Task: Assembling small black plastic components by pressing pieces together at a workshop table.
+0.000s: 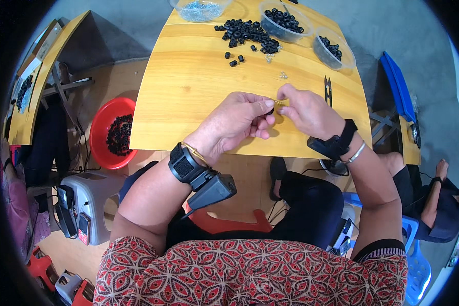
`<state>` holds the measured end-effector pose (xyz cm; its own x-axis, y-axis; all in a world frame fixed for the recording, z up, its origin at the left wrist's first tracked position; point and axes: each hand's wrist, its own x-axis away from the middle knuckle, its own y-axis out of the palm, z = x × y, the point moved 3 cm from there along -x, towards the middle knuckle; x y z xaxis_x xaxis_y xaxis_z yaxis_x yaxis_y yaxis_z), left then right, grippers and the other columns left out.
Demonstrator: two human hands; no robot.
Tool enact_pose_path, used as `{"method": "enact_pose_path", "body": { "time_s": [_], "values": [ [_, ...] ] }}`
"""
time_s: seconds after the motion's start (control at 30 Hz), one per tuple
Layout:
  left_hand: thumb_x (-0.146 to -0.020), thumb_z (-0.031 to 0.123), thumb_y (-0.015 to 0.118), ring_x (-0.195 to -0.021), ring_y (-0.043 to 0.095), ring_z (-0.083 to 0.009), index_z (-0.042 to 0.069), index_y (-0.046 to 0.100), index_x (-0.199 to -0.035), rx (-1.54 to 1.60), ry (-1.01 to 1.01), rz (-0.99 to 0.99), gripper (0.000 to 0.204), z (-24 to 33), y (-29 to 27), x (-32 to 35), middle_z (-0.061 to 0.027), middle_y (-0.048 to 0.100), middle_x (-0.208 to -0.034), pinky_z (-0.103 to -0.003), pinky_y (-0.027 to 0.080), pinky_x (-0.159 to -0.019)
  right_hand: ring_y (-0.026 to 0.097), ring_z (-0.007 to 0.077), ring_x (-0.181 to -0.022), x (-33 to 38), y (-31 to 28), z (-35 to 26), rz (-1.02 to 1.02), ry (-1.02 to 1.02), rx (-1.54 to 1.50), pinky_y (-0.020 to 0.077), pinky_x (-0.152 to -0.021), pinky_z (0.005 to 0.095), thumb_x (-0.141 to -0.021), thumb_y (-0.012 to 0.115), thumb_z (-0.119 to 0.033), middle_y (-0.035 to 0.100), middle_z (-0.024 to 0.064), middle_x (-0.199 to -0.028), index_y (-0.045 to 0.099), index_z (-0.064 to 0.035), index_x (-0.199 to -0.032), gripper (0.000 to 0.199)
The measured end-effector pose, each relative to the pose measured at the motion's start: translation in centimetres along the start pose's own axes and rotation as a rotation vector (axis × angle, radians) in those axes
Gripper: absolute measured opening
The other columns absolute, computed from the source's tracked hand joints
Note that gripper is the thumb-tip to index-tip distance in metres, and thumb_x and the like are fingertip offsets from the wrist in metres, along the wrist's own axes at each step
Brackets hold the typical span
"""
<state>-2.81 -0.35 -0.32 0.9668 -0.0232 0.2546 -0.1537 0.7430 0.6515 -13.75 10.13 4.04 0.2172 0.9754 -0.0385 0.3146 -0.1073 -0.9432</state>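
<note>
Over the near edge of the yellow wooden table (173, 97), my two hands meet, fingertips almost touching. My left hand (234, 115) is closed in a pinch on a small black part (270, 111), mostly covered by the fingers. My right hand (310, 111) is closed too, thumb and forefinger at a tiny yellowish piece (279, 103) between the hands; its kind is too small to make out. Beyond them lies a loose heap of small black ring-like parts (245, 33), with tiny clear pieces (283, 75) nearer. Black thread snips (328, 92) lie right of my right hand.
Clear plastic bowls of black parts (285, 24) (334, 51) stand at the far right; another bowl (199, 10) holds pale blue bits. A red basin (101, 137) of black parts is on the floor at left, beside a grey stool (94, 194). People sit at both sides.
</note>
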Motion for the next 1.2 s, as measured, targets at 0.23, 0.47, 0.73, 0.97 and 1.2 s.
{"method": "enact_pose_path", "body": {
  "time_s": [0.23, 0.47, 0.73, 0.97, 1.2],
  "values": [
    [-0.087, 0.015, 0.047, -0.057, 0.05, -0.0096, -0.002, 0.052, -0.095, 0.057, 0.083, 0.046, 0.02, 0.0, -0.2, -0.5, -0.0042, 0.055, -0.072, -0.022, 0.046, -0.054, 0.053, 0.0373, -0.069, -0.4, 0.4, 0.3, 0.011, -0.009, -0.083, 0.0417, -0.058, 0.0406, -0.077, 0.047, -0.005, 0.054, 0.0194, -0.069, 0.046, -0.0006, -0.082, 0.007],
    [-0.087, 0.015, 0.045, -0.061, 0.051, -0.0115, -0.003, 0.051, -0.101, 0.322, 0.174, -0.058, 0.023, 0.6, -0.2, 0.0, -0.0059, 0.054, -0.075, -0.021, 0.045, -0.058, 0.042, 0.0032, -0.056, 1.6, -1.3, -0.6, 0.361, 0.245, -0.701, 0.0368, -0.051, 0.0182, -0.085, 0.047, -0.011, 0.045, -0.002, -0.062, 0.051, -0.0015, -0.086, 0.011],
    [-0.087, 0.012, 0.044, -0.066, 0.051, -0.012, -0.004, 0.05, -0.104, 0.364, 0.152, -0.057, 0.024, 0.4, 1.2, 0.3, -0.0077, 0.054, -0.081, -0.025, 0.047, -0.064, 0.048, 0.0108, -0.059, 2.6, -0.2, -2.5, 0.507, 0.086, -0.701, 0.0405, -0.056, 0.0236, -0.084, 0.048, -0.006, 0.05, 0.0041, -0.067, 0.048, 0.0, -0.088, 0.007],
    [-0.086, 0.013, 0.048, -0.067, 0.051, -0.0116, -0.004, 0.05, -0.103, 0.405, 0.159, -0.069, 0.024, -0.5, 0.9, -0.1, -0.0087, 0.056, -0.083, -0.024, 0.047, -0.067, 0.054, 0.0268, -0.066, 2.4, -1.0, -2.5, 0.515, 0.029, -0.378, 0.0425, -0.059, 0.0305, -0.081, 0.05, -0.004, 0.053, 0.0129, -0.071, 0.047, 0.0005, -0.083, 0.006],
    [-0.085, 0.01, 0.05, -0.064, 0.053, -0.0098, -0.002, 0.054, -0.092, 0.396, 0.108, -0.012, 0.014, -0.5, 1.2, -0.1, -0.0067, 0.056, -0.077, -0.023, 0.049, -0.063, 0.054, 0.03, -0.064, 2.7, -1.2, -2.4, 0.488, 0.033, -0.362, 0.0423, -0.058, 0.0315, -0.08, 0.051, -0.004, 0.053, 0.0143, -0.069, 0.046, 0.0001, -0.082, 0.007]
  ]
}}
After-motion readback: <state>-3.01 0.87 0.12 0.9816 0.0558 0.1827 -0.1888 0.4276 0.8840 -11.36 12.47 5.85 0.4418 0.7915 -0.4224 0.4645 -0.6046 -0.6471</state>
